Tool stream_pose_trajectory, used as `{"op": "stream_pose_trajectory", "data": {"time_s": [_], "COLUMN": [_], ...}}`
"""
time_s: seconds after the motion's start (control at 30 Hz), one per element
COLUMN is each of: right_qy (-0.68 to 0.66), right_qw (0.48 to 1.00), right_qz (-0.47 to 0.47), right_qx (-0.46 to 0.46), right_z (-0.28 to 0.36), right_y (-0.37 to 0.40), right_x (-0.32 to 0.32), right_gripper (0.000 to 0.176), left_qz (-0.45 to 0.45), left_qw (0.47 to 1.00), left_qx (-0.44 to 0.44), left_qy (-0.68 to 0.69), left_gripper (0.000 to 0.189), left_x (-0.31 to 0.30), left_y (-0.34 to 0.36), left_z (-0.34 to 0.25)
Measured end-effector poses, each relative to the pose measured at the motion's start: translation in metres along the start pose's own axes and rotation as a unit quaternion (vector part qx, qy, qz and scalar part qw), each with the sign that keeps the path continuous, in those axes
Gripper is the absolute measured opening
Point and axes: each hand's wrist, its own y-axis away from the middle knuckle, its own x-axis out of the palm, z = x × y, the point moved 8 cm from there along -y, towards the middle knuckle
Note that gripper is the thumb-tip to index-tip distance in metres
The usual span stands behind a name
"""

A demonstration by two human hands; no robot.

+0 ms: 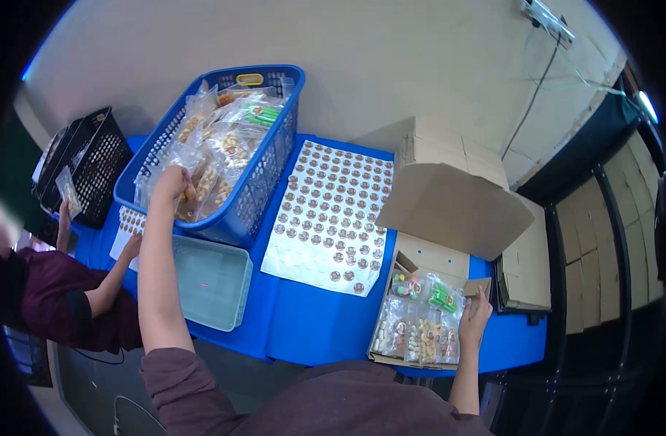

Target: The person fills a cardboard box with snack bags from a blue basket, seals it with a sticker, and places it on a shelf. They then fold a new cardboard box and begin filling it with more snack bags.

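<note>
My left hand (174,183) reaches into the blue plastic basket (249,218), its fingers curled on a clear snack packet (191,198) among many others. My right hand (477,317) grips the side flap (478,285) of an open cardboard box (413,361) at the table's front edge. Inside this box lie several packets: green sticks (442,295), colourful sweets (405,285) and pale nuts or snacks (424,340). The box's large lid (456,211) stands raised behind it.
A sheet of round stickers (325,218) lies on the blue tablecloth (304,327), near a translucent tray (242,291). Folded cartons (525,269) are stacked at right. At left, another person (75,294) holds a packet (68,192) beside a black basket (104,174).
</note>
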Motion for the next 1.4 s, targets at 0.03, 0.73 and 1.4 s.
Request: {"op": "stream_pose_trajectory", "data": {"time_s": [0.03, 0.73, 1.4], "right_qy": [-0.002, -0.014, -0.079], "right_qw": [1.000, 0.997, 0.996], "right_qz": [0.004, -0.025, -0.037], "right_qx": [0.008, 0.073, 0.016], "right_z": [-0.004, -0.043, 0.030], "right_y": [0.002, 0.019, -0.031], "right_x": [-0.004, -0.037, 0.015], "right_gripper": [0.046, 0.051, 0.041], "left_qz": [0.005, 0.084, 0.436], "left_qw": [0.999, 0.985, 0.899], "left_qx": [0.036, -0.116, 0.004], "left_qy": [0.016, -0.097, 0.032], "left_gripper": [0.025, 0.037, 0.068], "left_x": [0.004, 0.020, 0.049], "left_y": [-0.002, -0.010, 0.070], "left_z": [0.005, 0.064, -0.068]}}
